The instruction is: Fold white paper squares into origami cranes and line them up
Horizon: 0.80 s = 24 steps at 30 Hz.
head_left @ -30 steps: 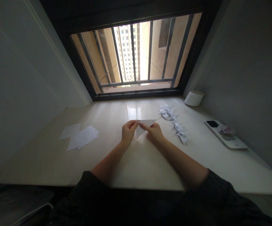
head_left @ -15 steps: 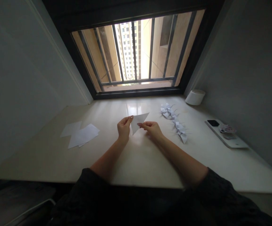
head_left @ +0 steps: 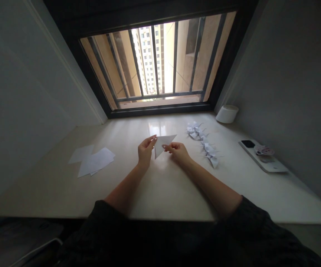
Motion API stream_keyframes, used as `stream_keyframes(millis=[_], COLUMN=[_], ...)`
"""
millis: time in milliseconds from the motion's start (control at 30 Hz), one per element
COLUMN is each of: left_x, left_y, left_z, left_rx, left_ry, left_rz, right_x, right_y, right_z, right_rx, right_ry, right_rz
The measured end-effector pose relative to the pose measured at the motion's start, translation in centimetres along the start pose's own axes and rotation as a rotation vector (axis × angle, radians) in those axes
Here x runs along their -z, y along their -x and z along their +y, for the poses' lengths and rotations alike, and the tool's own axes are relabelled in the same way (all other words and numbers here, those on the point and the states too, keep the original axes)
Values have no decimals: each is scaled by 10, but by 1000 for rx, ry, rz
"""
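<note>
A white sheet of paper folded to a triangle (head_left: 161,141) is held up between both hands, just above the pale sill. My left hand (head_left: 146,149) pinches its upper left corner between thumb and fingers. At the lower right edge, my right hand (head_left: 177,150) grips it with the thumb in front; the other fingers are partly hidden behind. To the right of my hands lies a row of several small folded paper cranes (head_left: 209,148). Loose white paper sheets (head_left: 96,162) lie overlapping on the left.
A phone (head_left: 260,157) with a round grip on its back lies at the right near the wall. A white cup-like container (head_left: 227,114) stands in the back right corner. Behind the sill (head_left: 160,196) is a dark-framed window (head_left: 160,108) with bars outside.
The view has shifted slightly. Both hands keep their hold on the folded paper, whose angle has changed a little. Nothing was picked up or let go.
</note>
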<state>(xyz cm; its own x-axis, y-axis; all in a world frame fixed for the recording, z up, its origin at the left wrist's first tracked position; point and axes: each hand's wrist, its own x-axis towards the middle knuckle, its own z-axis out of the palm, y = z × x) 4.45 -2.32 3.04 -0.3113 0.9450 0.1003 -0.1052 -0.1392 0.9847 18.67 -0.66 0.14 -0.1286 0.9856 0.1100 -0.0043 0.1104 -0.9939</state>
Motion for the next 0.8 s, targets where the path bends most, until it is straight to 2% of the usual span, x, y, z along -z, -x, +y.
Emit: stream_keyframes(millis=[167, 300, 467, 633, 800], left_x=[-2, 0, 3, 6, 6], left_y=[4, 5, 2, -3, -4], left_z=[-3, -9, -13, -16, -15], left_rx=[27, 14, -13, -78, -95], left_ry=[-17, -192, -258, -324, -339], left_rz=[-242, -221, -235, -235, -176], right_x=[1, 1, 1, 19, 31], right_y=[0, 1, -1, -11, -17], right_z=[-4, -6, -4, -3, -3], right_rx=[-26, -48, -80, -71, -61], right_ry=[-151, -195, -175, -217, -230], right_rz=[88, 122, 172, 281, 362])
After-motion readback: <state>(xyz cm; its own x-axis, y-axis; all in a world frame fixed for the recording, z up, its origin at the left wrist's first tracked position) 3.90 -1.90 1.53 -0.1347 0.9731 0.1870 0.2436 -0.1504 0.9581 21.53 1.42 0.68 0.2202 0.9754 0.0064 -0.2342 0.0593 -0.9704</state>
